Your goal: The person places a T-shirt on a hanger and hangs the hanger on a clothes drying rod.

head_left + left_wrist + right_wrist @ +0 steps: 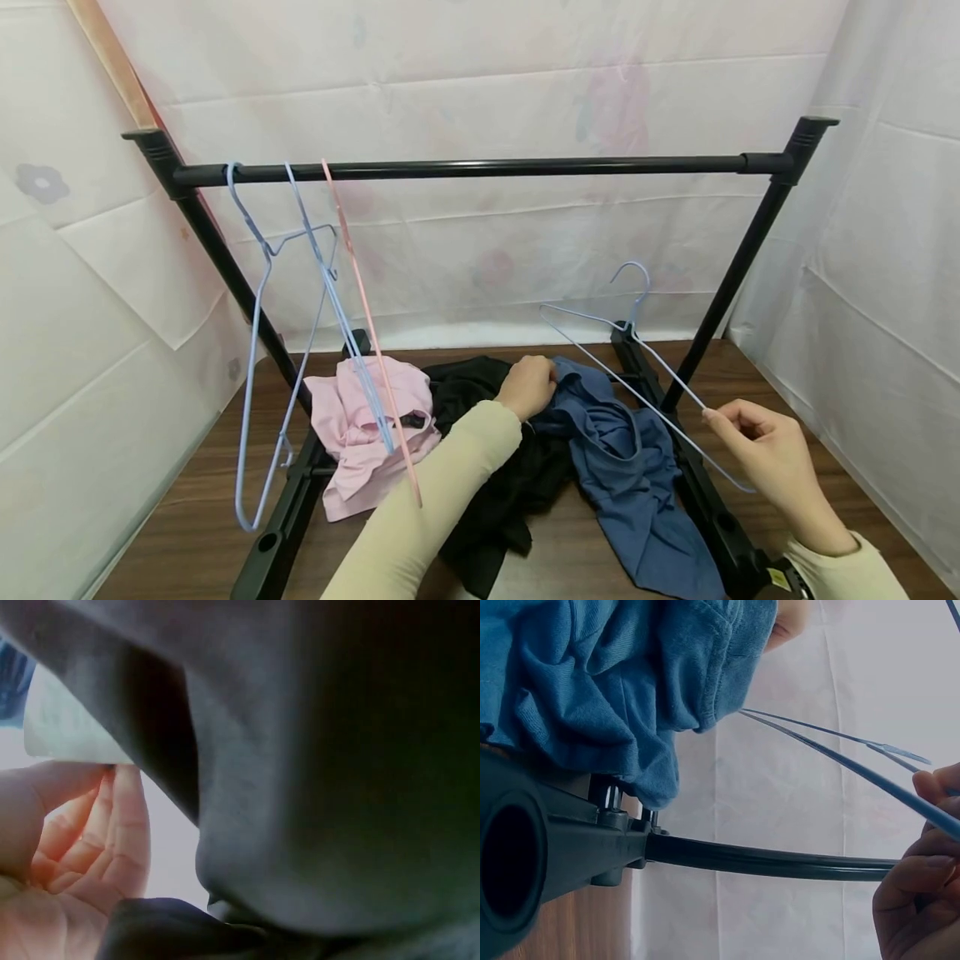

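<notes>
My left hand [528, 387] is at the top edge of a blue garment [622, 450], beside a black garment [517, 483], its fingers gripping the blue cloth. In the left wrist view a pale, label-like piece [71, 720] shows right at the fingertips, and dark cloth [247, 765] fills much of the picture. My right hand [765, 458] pinches one sloping side of a light blue wire hanger [637, 308] between thumb and fingers. The hanger is held hook up, over the blue garment's right side. The right wrist view shows its thin bars [870, 776] running to the blue cloth [615, 697].
A black rack's top bar [480, 169] spans the back. Two light blue hangers [251, 375] and a pink hanger [367, 308] hang at its left. Below them lies a pink garment [360, 417]. Black base rails [705, 475] flank the clothes on the wooden table [187, 533].
</notes>
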`<state>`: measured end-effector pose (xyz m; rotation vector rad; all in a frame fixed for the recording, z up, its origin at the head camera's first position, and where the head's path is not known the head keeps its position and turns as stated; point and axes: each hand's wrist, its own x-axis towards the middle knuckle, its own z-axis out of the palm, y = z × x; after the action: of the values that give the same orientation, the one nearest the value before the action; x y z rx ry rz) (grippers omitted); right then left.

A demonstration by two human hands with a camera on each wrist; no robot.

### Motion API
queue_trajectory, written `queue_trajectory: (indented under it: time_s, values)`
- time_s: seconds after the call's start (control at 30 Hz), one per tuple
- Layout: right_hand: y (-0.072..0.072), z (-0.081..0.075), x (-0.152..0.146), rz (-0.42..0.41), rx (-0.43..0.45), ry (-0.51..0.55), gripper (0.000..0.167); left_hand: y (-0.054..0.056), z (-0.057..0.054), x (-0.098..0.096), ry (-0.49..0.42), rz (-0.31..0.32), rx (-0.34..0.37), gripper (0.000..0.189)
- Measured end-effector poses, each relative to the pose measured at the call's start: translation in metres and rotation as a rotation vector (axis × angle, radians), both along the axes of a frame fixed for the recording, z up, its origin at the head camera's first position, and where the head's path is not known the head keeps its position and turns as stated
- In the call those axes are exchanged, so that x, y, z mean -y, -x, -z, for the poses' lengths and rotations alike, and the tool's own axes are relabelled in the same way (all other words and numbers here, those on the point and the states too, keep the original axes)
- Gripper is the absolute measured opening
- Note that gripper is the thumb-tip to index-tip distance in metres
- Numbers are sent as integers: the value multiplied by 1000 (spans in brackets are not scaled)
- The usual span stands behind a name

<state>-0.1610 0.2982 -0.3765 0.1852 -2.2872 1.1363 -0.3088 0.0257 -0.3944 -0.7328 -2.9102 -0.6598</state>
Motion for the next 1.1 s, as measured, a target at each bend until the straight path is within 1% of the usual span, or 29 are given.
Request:
queue_trajectory:
  time_s: [0.1, 0.2, 0.33, 0.5, 0.67, 0.9, 1.1]
  values:
    - [-2, 0, -1, 6, 4, -2, 19, 3, -1, 4, -77, -12, 24, 19]
    - [-3, -1, -2, 11, 17, -7, 17, 6, -4, 9, -174, -30, 57, 19]
    - [-6, -4, -4, 15, 33, -15, 16, 9, -9, 16, -275, -42, 65, 18]
    - [-12, -11, -4, 6, 30, -15, 16, 13, -15, 20, -320, -55, 29, 18]
    - [-19, -16, -4, -16, -8, -20, 19, 16, -18, 23, -346, -79, -16, 16]
    - [-24, -19, -6, -51, -43, -22, 24, 19, -23, 29, -408, -106, 3, 18]
    - [-26, -21, -7, -47, -55, -14, 24, 19, -35, 36, -502, -140, -41, 19]
